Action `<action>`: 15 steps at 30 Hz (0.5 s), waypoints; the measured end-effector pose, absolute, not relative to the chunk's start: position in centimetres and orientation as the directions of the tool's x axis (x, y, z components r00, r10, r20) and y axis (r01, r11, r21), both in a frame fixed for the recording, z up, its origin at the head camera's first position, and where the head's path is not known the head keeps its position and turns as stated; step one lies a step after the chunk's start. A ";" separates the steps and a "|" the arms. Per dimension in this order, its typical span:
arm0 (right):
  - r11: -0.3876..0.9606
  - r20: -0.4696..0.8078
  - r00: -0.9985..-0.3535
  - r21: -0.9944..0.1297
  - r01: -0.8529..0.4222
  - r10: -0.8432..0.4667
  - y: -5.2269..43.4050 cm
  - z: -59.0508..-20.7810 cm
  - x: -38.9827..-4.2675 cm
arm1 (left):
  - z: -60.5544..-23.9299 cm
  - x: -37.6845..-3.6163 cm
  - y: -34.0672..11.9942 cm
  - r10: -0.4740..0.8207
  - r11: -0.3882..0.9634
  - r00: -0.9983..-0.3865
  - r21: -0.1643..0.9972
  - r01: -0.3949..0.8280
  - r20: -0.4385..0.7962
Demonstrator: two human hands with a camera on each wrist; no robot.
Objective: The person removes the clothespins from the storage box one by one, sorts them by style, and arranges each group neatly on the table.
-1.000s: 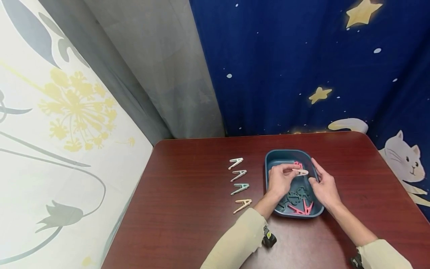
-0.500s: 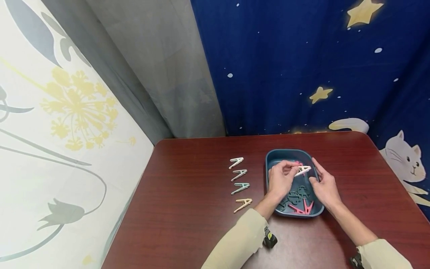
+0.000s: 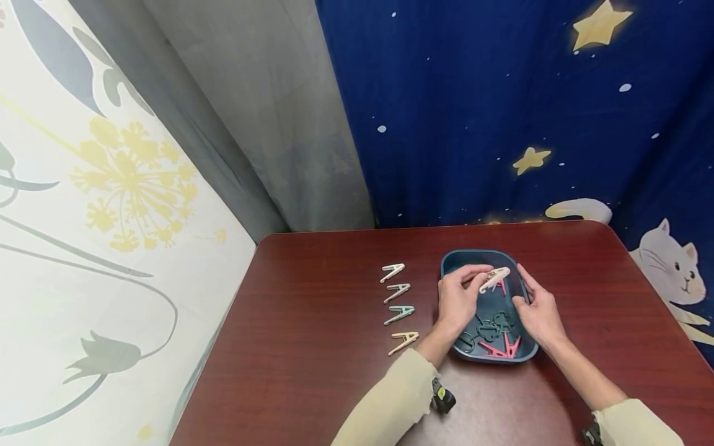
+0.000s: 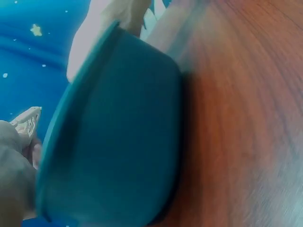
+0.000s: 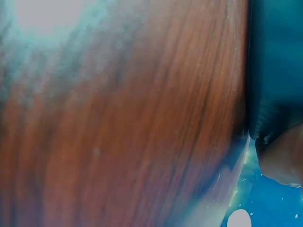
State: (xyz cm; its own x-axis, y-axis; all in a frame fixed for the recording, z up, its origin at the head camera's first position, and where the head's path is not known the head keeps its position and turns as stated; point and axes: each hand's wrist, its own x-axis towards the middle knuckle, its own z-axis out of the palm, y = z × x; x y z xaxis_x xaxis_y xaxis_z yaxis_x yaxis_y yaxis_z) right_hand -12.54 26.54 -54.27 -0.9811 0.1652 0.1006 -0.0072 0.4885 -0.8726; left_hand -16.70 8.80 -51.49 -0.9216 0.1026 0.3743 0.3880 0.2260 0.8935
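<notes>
My left hand (image 3: 457,303) pinches a white clothespin (image 3: 494,280) between thumb and fingers, above the dark blue plastic bin (image 3: 481,252). Around the bin's right wall, my right hand (image 3: 542,314) holds on with its thumb at the inner side and its fingers outside. Pink clothespins (image 3: 505,350) lie at the bin's near end, and another pink one (image 3: 501,287) shows partly behind the held clothespin. Dark green ring-shaped pieces (image 3: 491,328) lie near them. In the left wrist view, the white clothespin (image 4: 29,121) sticks up past the bin's rim.
Left of the bin, a column of clothespins lies on the reddish-brown table (image 3: 312,310): white (image 3: 393,271), grey (image 3: 398,292), mint green (image 3: 400,313) and beige (image 3: 404,341). A blue starry curtain (image 3: 446,124) hangs behind the table, and a patterned white panel (image 3: 111,310) stands at the left.
The left hand has shifted a little left, toward the bin's left rim. The white clothespin has moved with it and turned in its fingers. The right hand stays on the bin.
</notes>
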 end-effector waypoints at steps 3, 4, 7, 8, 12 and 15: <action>0.482 0.120 -0.980 -0.875 -0.030 0.157 26.5 -54.3 -12.5 | -50.7 -16.9 7.8 0.098 0.241 -0.912 0.879 0.411 0.399; 0.479 0.127 -0.980 -0.877 -0.039 0.153 26.5 -54.3 -12.5 | -50.4 -16.9 7.4 0.096 0.243 -0.908 0.875 0.418 0.407; 0.486 0.145 -0.978 -0.872 -0.056 0.149 26.5 -54.3 -12.5 | -49.7 -17.2 6.2 0.080 0.243 -0.895 0.862 0.444 0.439; 0.491 0.148 -0.978 -0.870 -0.056 0.150 26.6 -54.3 -12.5 | -49.5 -17.2 5.7 0.074 0.246 -0.891 0.857 0.452 0.448; 0.505 0.153 -0.976 -0.861 -0.055 0.154 26.6 -54.3 -12.4 | -48.9 -17.3 3.5 0.062 0.282 -0.871 0.828 0.484 0.488; 0.507 0.148 -0.977 -0.860 -0.051 0.154 26.6 -54.3 -12.4 | -48.7 -17.1 1.6 0.063 0.290 -0.857 0.812 0.507 0.512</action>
